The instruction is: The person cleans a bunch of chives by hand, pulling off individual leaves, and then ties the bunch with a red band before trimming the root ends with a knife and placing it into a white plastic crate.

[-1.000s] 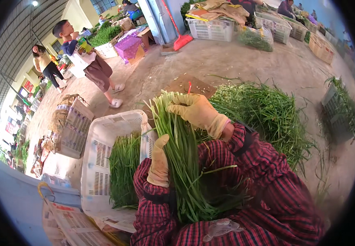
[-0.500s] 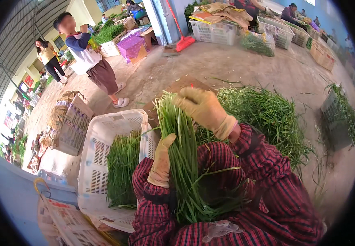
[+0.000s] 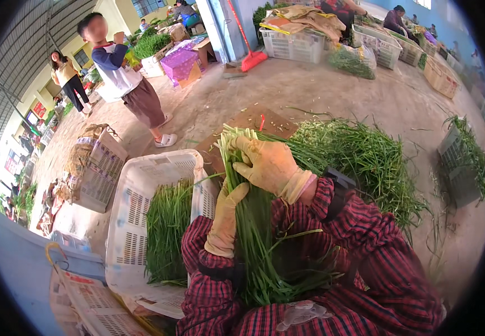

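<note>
A thick bunch of garlic chives (image 3: 253,238) stands slanted over my lap, pale stem ends up and green leaves hanging down. My gloved left hand (image 3: 225,221) is wrapped round its left side, the thumb across the front. Higher up, just below the pale ends, my gloved right hand (image 3: 272,169) grips the same bunch with bent fingers. To the left, a white plastic crate (image 3: 127,224) holds more chives (image 3: 169,229) laid in line. Right of my hands lies a loose heap of chives (image 3: 360,154).
Beyond my hands is a brown board (image 3: 248,119) with a small red-handled tool (image 3: 262,121) and cut bits. A grey crate of greens (image 3: 458,162) stands far right. At the left are a standing child (image 3: 122,73) and a wrapped crate (image 3: 98,168).
My right hand has come down from above the stem ends and closed on the upper bunch. The left hand has shifted slightly, its thumb now lying across the stems.
</note>
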A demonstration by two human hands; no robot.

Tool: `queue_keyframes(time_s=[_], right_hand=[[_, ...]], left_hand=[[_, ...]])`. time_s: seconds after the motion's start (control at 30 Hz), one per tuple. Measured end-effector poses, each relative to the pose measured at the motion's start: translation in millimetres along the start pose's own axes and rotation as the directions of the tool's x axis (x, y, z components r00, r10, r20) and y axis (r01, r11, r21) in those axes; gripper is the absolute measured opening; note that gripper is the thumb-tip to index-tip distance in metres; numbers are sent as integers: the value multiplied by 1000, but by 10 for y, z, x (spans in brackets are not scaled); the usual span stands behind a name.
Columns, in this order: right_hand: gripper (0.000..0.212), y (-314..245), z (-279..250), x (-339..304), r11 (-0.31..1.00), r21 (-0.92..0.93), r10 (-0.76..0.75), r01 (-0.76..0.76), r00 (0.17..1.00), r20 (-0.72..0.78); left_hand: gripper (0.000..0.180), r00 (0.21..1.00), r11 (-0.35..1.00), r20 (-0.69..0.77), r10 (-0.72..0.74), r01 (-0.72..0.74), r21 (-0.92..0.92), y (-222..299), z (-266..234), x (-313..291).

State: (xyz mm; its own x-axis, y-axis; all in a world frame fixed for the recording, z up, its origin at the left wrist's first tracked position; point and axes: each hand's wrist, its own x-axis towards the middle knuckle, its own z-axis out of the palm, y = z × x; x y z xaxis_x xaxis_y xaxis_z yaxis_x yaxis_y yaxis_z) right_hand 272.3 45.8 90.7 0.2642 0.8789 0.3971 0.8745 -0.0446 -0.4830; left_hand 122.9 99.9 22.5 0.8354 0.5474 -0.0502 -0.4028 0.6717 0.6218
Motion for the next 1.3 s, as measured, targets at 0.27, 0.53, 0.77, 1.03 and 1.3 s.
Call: queue_keyframes(time_s=[0.27,0.53,0.77,1.03,1.3], right_hand=[[30,37,30,95,991,-114,-69,63,996,-54],[24,-52,10,176,983,-176,-57,58,998,13],[27,27,89,284,998,-60,-5,-10,973,-232],[29,1224,-631,635,786,618,435,-9,718,-543],[25,2988,-690,-449,645,681,758,-346,405,-511]], left_hand=[[47,991,973,-96,97,-75,217,-66,45,13],[47,972,935,-214,102,-21,354,-72,117,9],[42,987,954,-128,102,-61,294,-113,77,7],[48,996,965,-62,66,-48,256,-7,125,-112],[50,998,978,-27,60,-54,201,29,15,-171]])
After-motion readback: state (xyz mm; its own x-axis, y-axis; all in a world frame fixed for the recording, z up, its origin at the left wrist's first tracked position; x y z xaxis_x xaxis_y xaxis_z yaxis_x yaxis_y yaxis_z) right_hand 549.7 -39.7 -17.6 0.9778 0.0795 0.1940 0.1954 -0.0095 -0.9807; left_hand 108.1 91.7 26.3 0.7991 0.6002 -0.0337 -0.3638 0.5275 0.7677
